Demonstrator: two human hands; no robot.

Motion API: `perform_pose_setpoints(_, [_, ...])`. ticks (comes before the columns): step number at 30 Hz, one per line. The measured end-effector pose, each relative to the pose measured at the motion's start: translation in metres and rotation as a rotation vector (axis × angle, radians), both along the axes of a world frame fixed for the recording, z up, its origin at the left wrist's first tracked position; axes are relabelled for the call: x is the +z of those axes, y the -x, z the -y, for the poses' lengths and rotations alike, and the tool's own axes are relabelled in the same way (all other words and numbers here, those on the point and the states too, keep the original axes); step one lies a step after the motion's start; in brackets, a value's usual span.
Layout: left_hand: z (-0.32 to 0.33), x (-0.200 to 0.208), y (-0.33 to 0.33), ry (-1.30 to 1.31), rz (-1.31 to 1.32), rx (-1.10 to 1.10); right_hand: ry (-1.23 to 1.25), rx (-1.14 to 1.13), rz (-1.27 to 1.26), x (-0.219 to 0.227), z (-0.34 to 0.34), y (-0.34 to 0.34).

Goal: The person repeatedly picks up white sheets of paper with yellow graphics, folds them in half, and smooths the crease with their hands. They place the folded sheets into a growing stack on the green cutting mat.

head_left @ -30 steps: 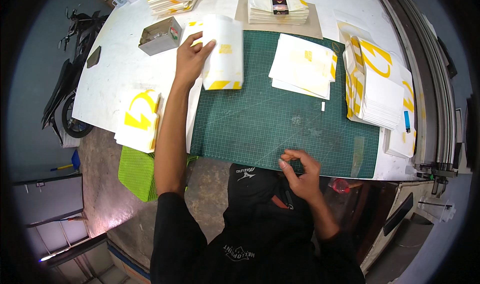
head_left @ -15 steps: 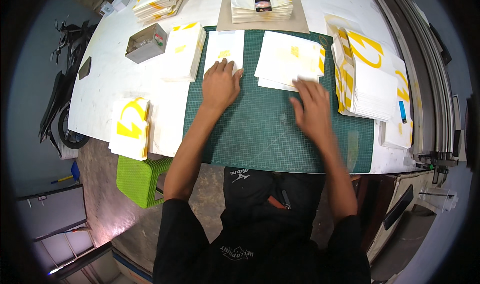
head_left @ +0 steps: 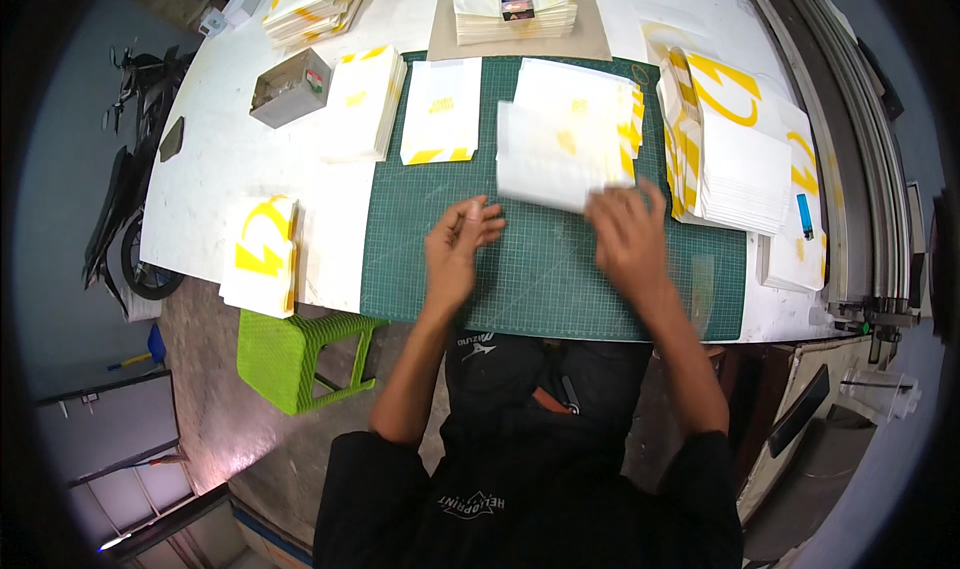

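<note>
Sheet in hand: white flat paper bag with a faint yellow mark is hovering blurred just above the green gridded cutting mat, its lower right corner meeting the right hand.
Right hand: right hand is gripping the bag's lower edge, fingers curled over it and pointing up the picture; the blur is hiding how tightly they are closing.
Left hand: left hand is hanging over the mat just left of the bag, fingers loosely bent and half open, holding nothing and not touching the bag.
Under the bag: stack of white bags with yellow corner stripes is lying on the mat's upper right part, partly covered by the lifted bag.
Left of it: single white bag with a yellow striped bottom edge is lying flat on the mat.
Further left: thicker pile of white and yellow bags is sitting on the white table, beside a small open grey box.
Right side: tall stack of white sheets with large yellow shapes is resting at the mat's right edge.
Below the table: bright green plastic stool is standing on the floor.
</note>
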State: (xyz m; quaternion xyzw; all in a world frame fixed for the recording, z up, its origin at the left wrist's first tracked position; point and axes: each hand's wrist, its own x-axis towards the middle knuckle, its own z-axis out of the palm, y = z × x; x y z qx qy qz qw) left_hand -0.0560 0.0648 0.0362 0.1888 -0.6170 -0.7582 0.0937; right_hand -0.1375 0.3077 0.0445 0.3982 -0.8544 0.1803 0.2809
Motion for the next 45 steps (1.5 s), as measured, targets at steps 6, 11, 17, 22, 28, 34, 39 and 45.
perform_pose_setpoints(6, [0.018,0.004,-0.025,-0.159,0.148,-0.272,0.008,0.083,0.299,0.003,-0.019,-0.106])
perform_pose_setpoints(11, [0.017,0.022,-0.056,-0.074,0.013,-0.385,0.866,-0.250,0.920,0.001,-0.027,-0.105])
perform_pose_setpoints(17, [0.005,0.043,-0.061,-0.084,0.016,-0.295,1.321,-0.019,1.352,0.006,-0.022,-0.097])
perform_pose_setpoints(22, [0.010,0.038,-0.059,0.105,0.103,-0.313,1.274,-0.089,1.197,0.009,-0.034,-0.094])
perform_pose_setpoints(28, [0.000,0.035,-0.057,0.083,0.087,-0.310,1.211,-0.114,1.150,0.004,-0.048,-0.095])
perform_pose_setpoints(34, [0.003,0.021,-0.052,0.118,0.038,-0.288,1.160,-0.100,1.073,0.014,-0.050,-0.096])
perform_pose_setpoints(39, [0.004,0.026,-0.048,0.022,0.072,-0.308,1.175,-0.019,1.209,0.016,-0.063,-0.093])
perform_pose_setpoints(45, [0.000,0.001,-0.054,0.446,-0.101,-0.022,1.250,0.004,1.449,0.018,-0.052,-0.092])
